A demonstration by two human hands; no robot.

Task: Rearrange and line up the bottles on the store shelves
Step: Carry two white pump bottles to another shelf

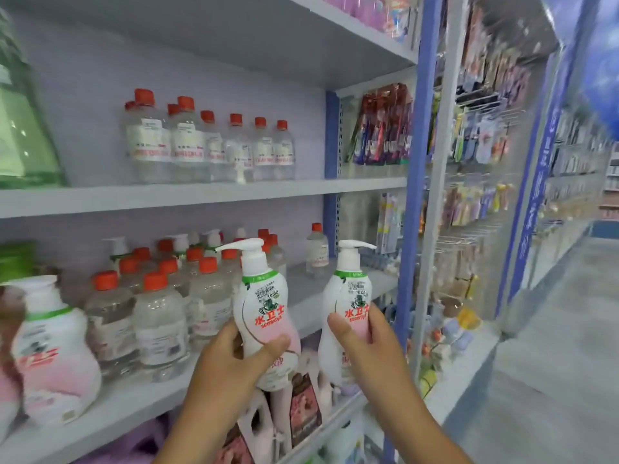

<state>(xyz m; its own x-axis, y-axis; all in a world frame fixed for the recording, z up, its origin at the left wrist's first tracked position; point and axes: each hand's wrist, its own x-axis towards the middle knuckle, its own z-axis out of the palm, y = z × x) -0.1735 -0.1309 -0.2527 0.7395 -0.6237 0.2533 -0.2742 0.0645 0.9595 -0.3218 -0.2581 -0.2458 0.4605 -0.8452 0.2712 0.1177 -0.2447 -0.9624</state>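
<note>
Your left hand (pixel 231 360) and right hand (pixel 365 343) each grip an upright white-and-pink plastic pump bottle (pixel 264 313), the second bottle (pixel 348 296) nearer the bare right stretch of grey shelf (pixel 335 289) just behind.

Both bare forearms reach up and forward from the bottom of the view, hands raised side by side, a gap between them. The left hand (pixel 234 360) is curled, thumb laid across the front, fingers tucked behind. The right hand (pixel 363 343) is curled too, thumb pointing up-left, fingers wrapped round the far side.
</note>
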